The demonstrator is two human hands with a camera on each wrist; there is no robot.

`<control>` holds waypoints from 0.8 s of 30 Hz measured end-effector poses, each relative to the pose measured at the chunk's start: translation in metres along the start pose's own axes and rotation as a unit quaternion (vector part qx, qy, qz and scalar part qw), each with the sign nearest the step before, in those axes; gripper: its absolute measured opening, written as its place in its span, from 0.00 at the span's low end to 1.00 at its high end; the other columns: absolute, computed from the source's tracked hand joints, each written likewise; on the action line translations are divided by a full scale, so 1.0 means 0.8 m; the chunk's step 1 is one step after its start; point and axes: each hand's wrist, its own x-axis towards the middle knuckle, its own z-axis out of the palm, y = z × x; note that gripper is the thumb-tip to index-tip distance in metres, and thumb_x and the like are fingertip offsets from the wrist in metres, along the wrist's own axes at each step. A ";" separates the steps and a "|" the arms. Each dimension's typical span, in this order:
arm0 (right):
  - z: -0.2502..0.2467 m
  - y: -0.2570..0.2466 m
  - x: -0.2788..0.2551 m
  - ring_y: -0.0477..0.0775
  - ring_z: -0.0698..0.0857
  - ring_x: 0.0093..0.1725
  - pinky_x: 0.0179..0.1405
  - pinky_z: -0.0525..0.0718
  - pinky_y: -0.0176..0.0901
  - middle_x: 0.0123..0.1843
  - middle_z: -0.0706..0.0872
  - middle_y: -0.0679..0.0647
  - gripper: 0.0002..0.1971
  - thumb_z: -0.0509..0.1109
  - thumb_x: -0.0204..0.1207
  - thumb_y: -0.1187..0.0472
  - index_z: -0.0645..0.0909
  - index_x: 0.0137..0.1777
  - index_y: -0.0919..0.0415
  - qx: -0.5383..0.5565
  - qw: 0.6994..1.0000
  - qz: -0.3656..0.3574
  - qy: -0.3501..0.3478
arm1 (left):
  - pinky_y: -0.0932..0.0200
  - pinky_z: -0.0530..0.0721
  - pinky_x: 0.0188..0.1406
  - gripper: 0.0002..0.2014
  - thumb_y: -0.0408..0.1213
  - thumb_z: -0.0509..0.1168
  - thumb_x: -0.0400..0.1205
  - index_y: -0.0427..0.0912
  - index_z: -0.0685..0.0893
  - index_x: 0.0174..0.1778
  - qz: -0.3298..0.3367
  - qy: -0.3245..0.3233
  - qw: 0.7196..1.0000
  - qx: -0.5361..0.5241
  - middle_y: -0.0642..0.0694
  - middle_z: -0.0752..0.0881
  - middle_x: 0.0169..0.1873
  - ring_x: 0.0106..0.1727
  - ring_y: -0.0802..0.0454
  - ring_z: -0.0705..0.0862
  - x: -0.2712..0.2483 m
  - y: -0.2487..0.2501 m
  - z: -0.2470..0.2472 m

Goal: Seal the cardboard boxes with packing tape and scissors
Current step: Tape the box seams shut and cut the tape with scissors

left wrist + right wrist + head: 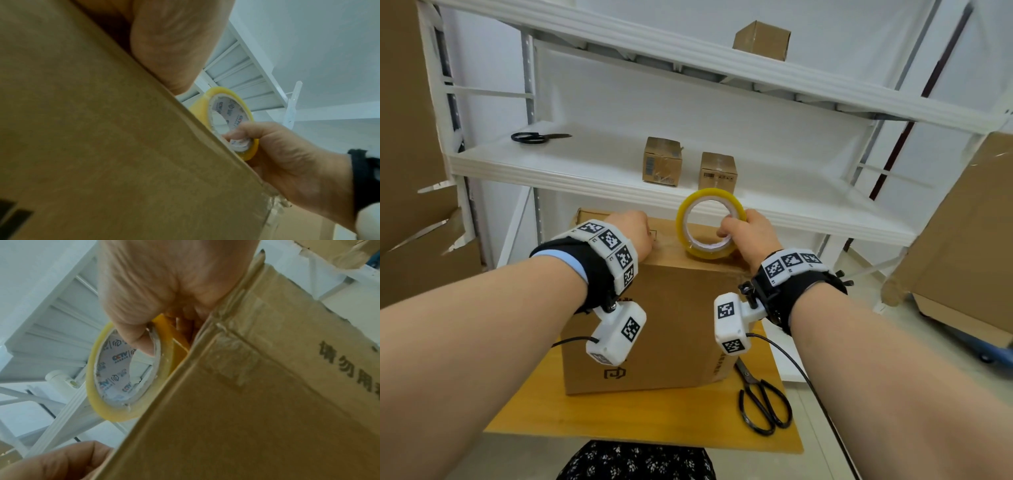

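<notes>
The right hand (748, 233) grips a roll of yellow packing tape (709, 224), thumb hooked through the core and fingers curled over the outer rim; the roll stands on edge on the top of the large cardboard box (654, 325), near its right end. The left hand (631, 231) rests on the box top further left; whether its fingers lie flat or curled cannot be told. The box sits on a small wooden table (619, 418), with black scissors (762, 401) just beside its right side.
</notes>
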 end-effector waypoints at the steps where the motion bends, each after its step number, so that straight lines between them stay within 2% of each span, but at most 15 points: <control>1: 0.001 0.001 -0.001 0.55 0.82 0.41 0.43 0.81 0.49 0.40 0.84 0.52 0.09 0.73 0.68 0.58 0.82 0.48 0.56 0.004 1.000 0.009 -0.017 | 0.52 0.83 0.48 0.11 0.45 0.62 0.85 0.42 0.81 0.54 0.005 -0.007 1.000 0.011 0.43 0.86 0.48 0.49 0.44 0.84 0.000 0.005 -0.003; 4: 0.002 0.001 -0.001 0.56 0.85 0.51 0.54 0.84 0.52 0.49 0.86 0.53 0.23 0.78 0.61 0.49 0.80 0.57 0.52 0.011 0.998 0.002 -0.060 | 0.52 0.83 0.45 0.07 0.39 0.60 0.85 0.42 0.82 0.51 0.031 -0.020 0.999 -0.010 0.43 0.86 0.45 0.45 0.44 0.84 0.000 0.030 -0.004; 6: 0.001 0.002 -0.002 0.58 0.87 0.55 0.59 0.85 0.56 0.54 0.86 0.55 0.32 0.82 0.56 0.46 0.76 0.61 0.48 0.016 0.995 -0.010 -0.101 | 0.54 0.79 0.38 0.07 0.35 0.59 0.84 0.40 0.83 0.47 0.036 -0.021 0.999 -0.030 0.42 0.85 0.41 0.38 0.46 0.82 -0.001 0.043 0.002; 9: -0.004 0.010 0.000 0.61 0.89 0.57 0.64 0.85 0.63 0.55 0.88 0.60 0.42 0.88 0.54 0.57 0.73 0.69 0.45 0.072 0.983 0.004 -0.166 | 0.55 0.76 0.33 0.08 0.34 0.58 0.84 0.40 0.83 0.48 0.026 -0.020 0.999 -0.030 0.42 0.85 0.40 0.35 0.46 0.81 -0.003 0.046 0.012; 13: -0.012 0.008 0.002 0.62 0.90 0.56 0.62 0.86 0.66 0.48 0.91 0.58 0.35 0.84 0.62 0.68 0.79 0.65 0.38 0.082 0.984 -0.022 -0.156 | 0.54 0.77 0.37 0.06 0.36 0.59 0.84 0.43 0.80 0.51 0.023 -0.010 0.999 -0.034 0.43 0.84 0.41 0.39 0.44 0.81 -0.003 0.041 0.014; 16: -0.017 -0.001 0.001 0.58 0.90 0.54 0.57 0.90 0.60 0.49 0.91 0.58 0.35 0.77 0.67 0.76 0.78 0.67 0.41 0.056 0.989 -0.025 -0.135 | 0.54 0.78 0.38 0.05 0.37 0.60 0.84 0.43 0.80 0.51 0.018 -0.002 0.999 -0.037 0.46 0.82 0.38 0.39 0.46 0.80 -0.004 0.038 0.015; 19: -0.025 -0.001 -0.001 0.58 0.89 0.55 0.53 0.91 0.59 0.51 0.90 0.58 0.33 0.72 0.68 0.80 0.79 0.64 0.44 0.057 0.995 -0.008 -0.082 | 0.53 0.82 0.45 0.06 0.41 0.64 0.84 0.44 0.81 0.53 0.012 0.002 0.999 -0.052 0.45 0.86 0.47 0.47 0.45 0.84 -0.004 0.033 0.016; 22: -0.035 0.008 0.003 0.59 0.90 0.53 0.52 0.91 0.61 0.52 0.89 0.58 0.30 0.72 0.68 0.79 0.78 0.59 0.44 0.079 0.996 0.029 -0.036 | 0.52 0.83 0.47 0.09 0.44 0.65 0.84 0.43 0.81 0.54 0.010 -0.005 0.999 -0.050 0.44 0.86 0.48 0.49 0.44 0.85 -0.002 0.031 0.017; 24: -0.036 0.014 -0.001 0.60 0.89 0.53 0.55 0.90 0.63 0.54 0.88 0.58 0.26 0.79 0.66 0.69 0.77 0.59 0.44 0.073 0.995 0.051 -0.048 | 0.54 0.83 0.43 0.09 0.44 0.64 0.83 0.43 0.82 0.53 0.007 -0.012 0.999 -0.030 0.44 0.86 0.45 0.45 0.44 0.85 0.002 0.035 0.016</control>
